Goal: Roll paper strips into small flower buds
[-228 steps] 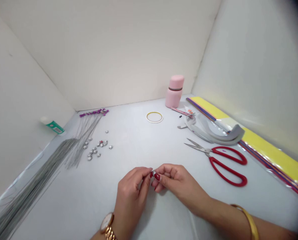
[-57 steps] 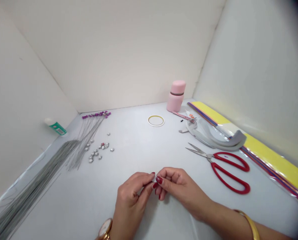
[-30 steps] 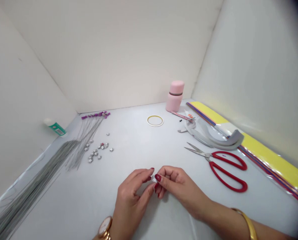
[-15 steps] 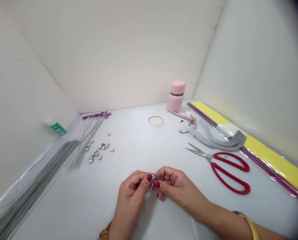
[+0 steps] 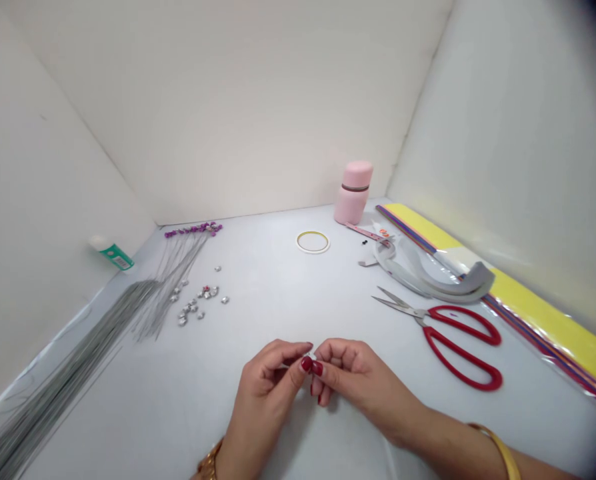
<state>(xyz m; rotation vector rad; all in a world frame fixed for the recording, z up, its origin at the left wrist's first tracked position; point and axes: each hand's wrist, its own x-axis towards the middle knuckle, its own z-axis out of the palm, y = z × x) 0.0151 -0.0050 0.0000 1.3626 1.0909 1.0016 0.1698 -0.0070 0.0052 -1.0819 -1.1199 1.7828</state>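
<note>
My left hand [image 5: 271, 383] and my right hand [image 5: 353, 377] meet over the near middle of the table. Thumbs and forefingers of both pinch one small silver star [image 5: 311, 357], mostly covered by the fingertips. Its exact shape is hard to make out. To the left of my hands lie several loose silver stars [image 5: 183, 320], with one reddish star [image 5: 207, 289] among them. Red-handled scissors [image 5: 461, 343] rest to the right with their blades apart.
Grey wire stems [image 5: 73, 360] run along the left, some tipped with purple stars [image 5: 193, 231]. A green-and-white tube [image 5: 115, 255] leans at the left wall. Farther back are a tape ring [image 5: 298, 243] and a pink flask [image 5: 352, 200]. Silver strips [image 5: 428, 283] and wrapped coloured sheets [image 5: 538, 307] lie right.
My fingertips have shifted slightly to the right and nearer me. My left forefinger has lifted away from the thumb, baring more of the silver star.
</note>
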